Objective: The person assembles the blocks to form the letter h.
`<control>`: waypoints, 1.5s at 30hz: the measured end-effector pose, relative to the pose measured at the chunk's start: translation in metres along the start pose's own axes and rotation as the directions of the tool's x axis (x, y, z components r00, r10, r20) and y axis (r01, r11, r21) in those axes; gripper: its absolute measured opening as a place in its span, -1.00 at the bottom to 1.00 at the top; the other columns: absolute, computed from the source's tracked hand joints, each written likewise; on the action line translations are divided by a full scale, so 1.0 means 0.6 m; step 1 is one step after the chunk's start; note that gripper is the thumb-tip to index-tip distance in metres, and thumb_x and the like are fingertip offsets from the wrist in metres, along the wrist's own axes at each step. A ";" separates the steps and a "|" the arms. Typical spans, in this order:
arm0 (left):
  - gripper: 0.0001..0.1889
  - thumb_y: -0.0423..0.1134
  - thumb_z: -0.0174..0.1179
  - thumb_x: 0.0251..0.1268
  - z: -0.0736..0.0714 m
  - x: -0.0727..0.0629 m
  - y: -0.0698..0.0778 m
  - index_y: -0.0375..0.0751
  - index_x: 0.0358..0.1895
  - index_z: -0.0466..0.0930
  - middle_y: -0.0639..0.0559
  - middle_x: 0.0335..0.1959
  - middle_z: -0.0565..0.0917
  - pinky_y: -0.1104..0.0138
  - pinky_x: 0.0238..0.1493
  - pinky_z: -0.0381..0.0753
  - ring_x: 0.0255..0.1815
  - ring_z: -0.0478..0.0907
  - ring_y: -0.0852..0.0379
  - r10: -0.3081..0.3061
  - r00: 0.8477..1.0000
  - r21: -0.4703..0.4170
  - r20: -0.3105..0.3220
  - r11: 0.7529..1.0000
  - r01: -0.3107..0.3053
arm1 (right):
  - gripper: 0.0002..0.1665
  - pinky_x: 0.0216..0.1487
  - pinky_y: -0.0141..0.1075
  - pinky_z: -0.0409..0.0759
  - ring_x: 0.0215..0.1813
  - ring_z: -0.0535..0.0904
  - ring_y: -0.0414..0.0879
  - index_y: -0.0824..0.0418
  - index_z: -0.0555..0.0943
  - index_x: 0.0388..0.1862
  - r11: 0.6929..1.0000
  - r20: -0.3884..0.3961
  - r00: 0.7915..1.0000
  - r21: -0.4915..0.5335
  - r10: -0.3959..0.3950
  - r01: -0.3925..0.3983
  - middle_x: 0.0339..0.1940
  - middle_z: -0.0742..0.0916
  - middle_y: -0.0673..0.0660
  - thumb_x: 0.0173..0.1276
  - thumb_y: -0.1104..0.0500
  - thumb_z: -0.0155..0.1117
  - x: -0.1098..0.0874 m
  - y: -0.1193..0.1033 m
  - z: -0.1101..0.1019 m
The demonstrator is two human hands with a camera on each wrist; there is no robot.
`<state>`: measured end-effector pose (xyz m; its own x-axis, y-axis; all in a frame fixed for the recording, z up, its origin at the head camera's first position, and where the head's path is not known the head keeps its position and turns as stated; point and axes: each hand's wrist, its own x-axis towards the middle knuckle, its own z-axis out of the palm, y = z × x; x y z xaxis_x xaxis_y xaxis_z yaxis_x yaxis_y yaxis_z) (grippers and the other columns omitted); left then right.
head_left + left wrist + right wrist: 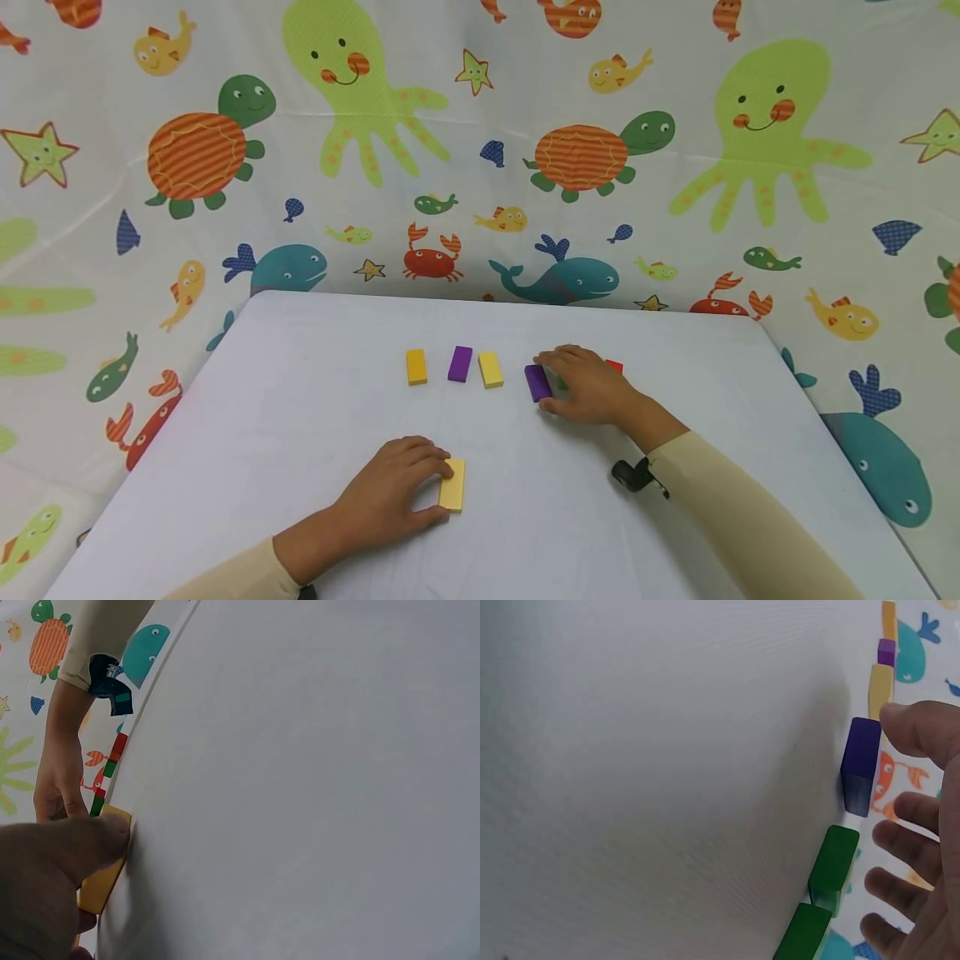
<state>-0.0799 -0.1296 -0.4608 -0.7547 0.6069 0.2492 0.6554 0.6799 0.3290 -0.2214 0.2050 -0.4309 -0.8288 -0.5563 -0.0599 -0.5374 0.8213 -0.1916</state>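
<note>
My left hand point(397, 483) pinches a pale yellow block point(453, 487) at the near middle of the table, fingers at its far end and thumb at its near end. In the left wrist view the thumb lies across that yellow block point(103, 889). My right hand point(588, 383) is at a purple block point(537, 383) in the far row, fingertips by its far end and thumb by its near end. In the right wrist view the fingers are spread beside the purple block point(861, 765), the thumb tip right at its edge.
Left of the right hand stand a yellow block point(491, 370), another purple block point(460, 364) and an orange-yellow block point(416, 367). A red block point(615, 366) is partly hidden behind that hand; green blocks point(834, 862) show in the right wrist view. A sea-animal curtain point(465, 167) hangs behind the white table point(315, 375).
</note>
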 end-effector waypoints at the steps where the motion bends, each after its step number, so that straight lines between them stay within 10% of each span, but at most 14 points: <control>1: -0.58 0.03 0.56 0.04 0.000 0.001 0.000 0.04 -0.07 0.65 0.20 0.10 0.65 0.08 0.29 0.44 0.21 0.48 0.12 -0.003 1.000 0.000 0.007 1.000 0.003 | -0.12 0.48 0.18 0.25 0.54 0.28 0.17 0.04 0.43 0.51 1.000 0.005 1.000 -0.001 -0.002 0.002 0.47 0.52 0.08 0.27 -0.21 0.44 0.001 0.000 0.000; 13: -0.57 0.09 0.52 0.10 -0.010 0.007 0.000 0.08 0.00 0.63 0.19 0.16 0.63 0.04 0.33 0.42 0.27 0.45 0.11 -0.083 0.986 -0.015 0.147 0.996 0.086 | -0.29 0.48 0.14 0.27 0.53 0.29 0.13 0.01 0.53 0.42 0.999 0.038 0.998 -0.015 -0.052 0.052 0.45 0.55 0.03 0.32 -0.11 0.41 0.016 0.009 0.005; 45: -0.63 0.03 0.48 0.16 -0.011 0.007 -0.008 0.08 0.01 0.66 0.24 0.14 0.63 0.09 0.25 0.51 0.23 0.49 0.20 -0.047 0.993 -0.035 0.108 0.998 0.051 | -0.38 0.37 0.02 0.46 0.37 0.45 0.00 0.01 0.66 0.24 0.998 -0.049 0.999 0.065 -0.021 0.024 0.26 0.67 -0.01 0.24 -0.16 0.50 0.016 0.000 -0.002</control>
<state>-0.0864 -0.1329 -0.4550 -0.7771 0.6151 0.1334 0.6143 0.6953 0.3731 -0.2294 0.1998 -0.4303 -0.8238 -0.5668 -0.0081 -0.5462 0.7975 -0.2562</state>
